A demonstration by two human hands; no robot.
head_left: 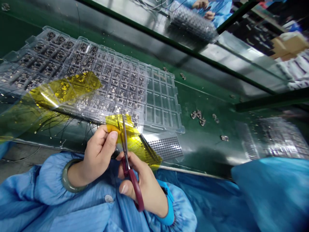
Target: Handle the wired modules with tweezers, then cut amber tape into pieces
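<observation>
Yellow film (132,132) apparently mid-cut

At left, trays (61,33) hold components; the left hand (98,154) pinches the film; some shows between slightly parted blades of the scissors (125,151), so cutting seems unfinished; the right hand (145,182) grips their handles; rightward, loose parts (199,116) lie apart.

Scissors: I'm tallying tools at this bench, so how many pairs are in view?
1: the scissors are in the right hand, blades slightly apart at the yellow film that the left hand pinches. Others may be hidden.
</observation>
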